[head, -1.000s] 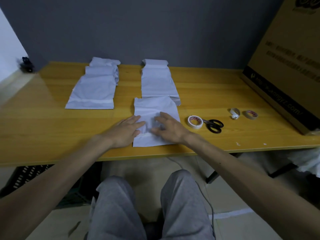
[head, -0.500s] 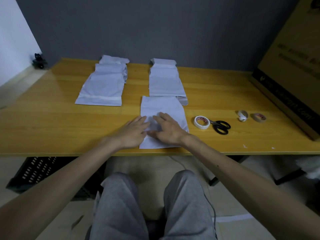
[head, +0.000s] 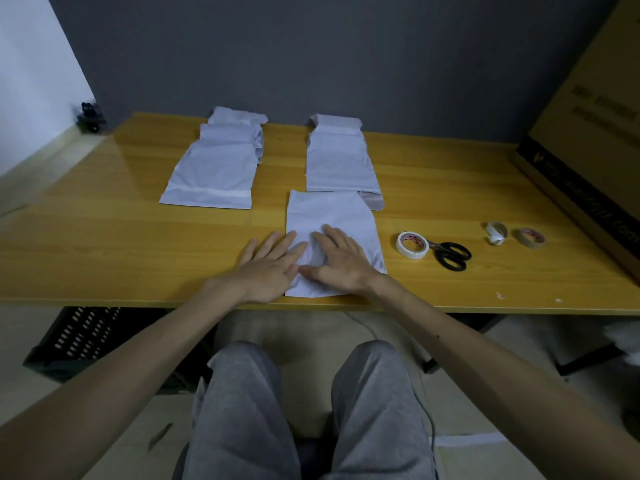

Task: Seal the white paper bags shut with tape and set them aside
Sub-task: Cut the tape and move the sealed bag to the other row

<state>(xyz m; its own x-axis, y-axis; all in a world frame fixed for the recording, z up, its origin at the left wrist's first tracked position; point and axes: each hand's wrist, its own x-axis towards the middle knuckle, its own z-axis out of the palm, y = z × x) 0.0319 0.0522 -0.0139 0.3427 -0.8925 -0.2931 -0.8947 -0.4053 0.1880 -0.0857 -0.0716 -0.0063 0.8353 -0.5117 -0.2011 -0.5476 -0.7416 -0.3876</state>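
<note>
Pressing flat on the bag (head: 329, 213), both hands lie with fingers straight. The left hand (head: 268, 268) covers the bag's left edge, partly on the table (head: 104, 244), and the right hand (head: 337, 263) rests on its middle. Neither grips anything. The bag lies at the near edge of the table, its far end meeting the right stack (head: 341, 164). The left stack (head: 214, 171) sits well apart, and its front bag shows a strip across the near end, which I take to be tape.

By its look the bag is thin paper: light, limp, easily creased, and likely to slide on the glossy wood. It lies nearly flat, so it probably holds little. A flat palm suits it better than a pinch. One hand should pin it while the other fetches the tape (head: 412, 244), which lies just right of the bag, touching the scissors (head: 452, 256). To lift the bag, taking its near end between thumb and fingers at the table's edge seems easiest. Pulling hard could tear it.
</note>
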